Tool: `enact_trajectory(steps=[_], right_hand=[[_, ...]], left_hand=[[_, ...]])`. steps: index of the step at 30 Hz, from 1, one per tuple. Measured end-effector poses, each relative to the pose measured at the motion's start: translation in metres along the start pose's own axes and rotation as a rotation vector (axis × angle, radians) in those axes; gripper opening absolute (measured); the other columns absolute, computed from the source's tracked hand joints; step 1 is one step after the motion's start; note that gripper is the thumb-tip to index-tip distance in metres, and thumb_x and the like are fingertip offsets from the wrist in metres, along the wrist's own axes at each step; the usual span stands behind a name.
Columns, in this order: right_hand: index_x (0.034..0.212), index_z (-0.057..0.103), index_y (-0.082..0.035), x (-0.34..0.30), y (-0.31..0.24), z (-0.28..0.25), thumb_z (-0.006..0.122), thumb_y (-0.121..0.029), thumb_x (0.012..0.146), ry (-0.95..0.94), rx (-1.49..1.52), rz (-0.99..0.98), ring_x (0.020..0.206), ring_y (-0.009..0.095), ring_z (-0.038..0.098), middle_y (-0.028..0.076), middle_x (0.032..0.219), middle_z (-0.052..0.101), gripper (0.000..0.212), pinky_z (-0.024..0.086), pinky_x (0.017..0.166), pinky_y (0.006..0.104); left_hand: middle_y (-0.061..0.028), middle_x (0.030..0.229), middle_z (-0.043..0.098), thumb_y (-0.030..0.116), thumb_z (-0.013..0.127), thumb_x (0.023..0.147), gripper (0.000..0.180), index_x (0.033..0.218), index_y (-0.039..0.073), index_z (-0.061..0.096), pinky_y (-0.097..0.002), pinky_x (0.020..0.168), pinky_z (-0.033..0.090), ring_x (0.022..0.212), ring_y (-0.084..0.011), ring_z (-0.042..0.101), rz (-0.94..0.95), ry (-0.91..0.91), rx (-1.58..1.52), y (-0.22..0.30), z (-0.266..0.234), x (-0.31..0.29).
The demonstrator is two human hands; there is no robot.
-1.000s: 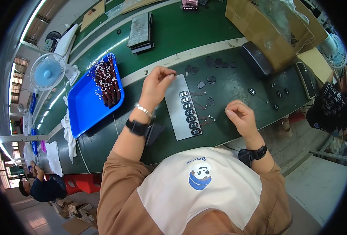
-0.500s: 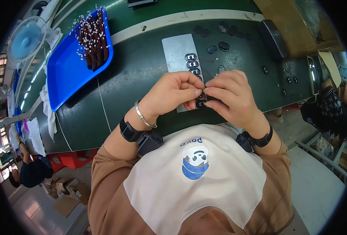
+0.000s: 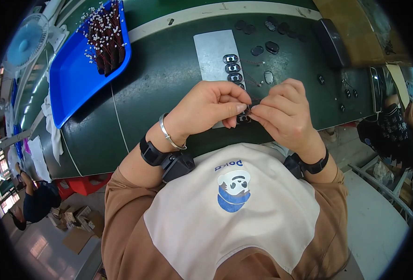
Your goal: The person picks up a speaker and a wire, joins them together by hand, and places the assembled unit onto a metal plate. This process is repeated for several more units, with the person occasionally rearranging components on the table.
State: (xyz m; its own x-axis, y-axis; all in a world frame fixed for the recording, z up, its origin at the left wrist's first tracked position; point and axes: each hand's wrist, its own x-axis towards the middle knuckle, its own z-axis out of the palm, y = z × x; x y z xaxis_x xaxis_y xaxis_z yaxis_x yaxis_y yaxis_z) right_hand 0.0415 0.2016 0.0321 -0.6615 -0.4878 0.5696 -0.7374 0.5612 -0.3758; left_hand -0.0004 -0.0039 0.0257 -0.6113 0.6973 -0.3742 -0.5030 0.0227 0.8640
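My left hand (image 3: 218,102) and my right hand (image 3: 285,109) meet fingertip to fingertip over the lower end of a pale metal plate (image 3: 210,49). Both are closed in a pinch on something small and dark, mostly covered by the fingers. Along the plate's right edge runs a column of small black oval speaker-like parts (image 3: 231,59) with white and black centres. Thin dark red wires (image 3: 253,62) with small white ends reach right from some of them. More of these parts lie under my hands, partly hidden. A clear-looking oval piece (image 3: 269,77) rests above my right hand.
A blue tray (image 3: 66,91) at the left holds bundles of dark red wires (image 3: 104,44) with white ends. Black oval pieces (image 3: 271,47) lie scattered beyond the plate. At the right are a dark box (image 3: 330,42), a cardboard box (image 3: 369,32) and several small parts (image 3: 347,93).
Both hands stay together at the plate. The right hand's fingers have drawn closer together in their pinch, and the oval piece above it is more exposed. The whole view has shifted slightly.
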Motion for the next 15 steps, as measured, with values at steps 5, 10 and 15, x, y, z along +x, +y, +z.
enact_trajectory(steps=[5,10,15], right_hand=[[0.075,0.063,-0.005,-0.0019,0.0019,-0.0005,0.076,-0.005,0.057,0.026,0.012,0.013,0.073,0.023,0.053,0.004,0.072,0.057,0.022,0.042,0.072,0.0399],[0.074,0.062,-0.005,-0.0041,0.0004,0.0006,0.074,-0.003,0.057,0.034,0.092,0.07,0.073,0.024,0.053,0.005,0.073,0.057,0.021,0.043,0.074,0.0409],[0.074,0.063,-0.005,-0.0055,0.0002,0.0015,0.074,-0.002,0.057,0.051,0.096,0.071,0.073,0.024,0.053,0.005,0.073,0.058,0.021,0.043,0.073,0.0408]], left_hand=[[-0.0026,0.076,0.061,0.004,0.059,0.086,0.01,0.095,-0.001,0.062,-0.0206,0.056,0.048,0.062,-0.0074,0.057,0.009,-0.025,0.018,-0.0011,0.0015,0.0009],[-0.0028,0.078,0.062,0.001,0.061,0.084,0.011,0.095,-0.001,0.062,-0.0201,0.057,0.048,0.063,-0.0069,0.057,0.036,-0.048,0.002,-0.0031,0.0024,0.0002],[-0.0029,0.079,0.062,-0.002,0.062,0.081,0.013,0.094,-0.001,0.062,-0.0201,0.057,0.048,0.064,-0.0067,0.056,0.051,-0.036,-0.006,-0.005,0.003,0.0016]])
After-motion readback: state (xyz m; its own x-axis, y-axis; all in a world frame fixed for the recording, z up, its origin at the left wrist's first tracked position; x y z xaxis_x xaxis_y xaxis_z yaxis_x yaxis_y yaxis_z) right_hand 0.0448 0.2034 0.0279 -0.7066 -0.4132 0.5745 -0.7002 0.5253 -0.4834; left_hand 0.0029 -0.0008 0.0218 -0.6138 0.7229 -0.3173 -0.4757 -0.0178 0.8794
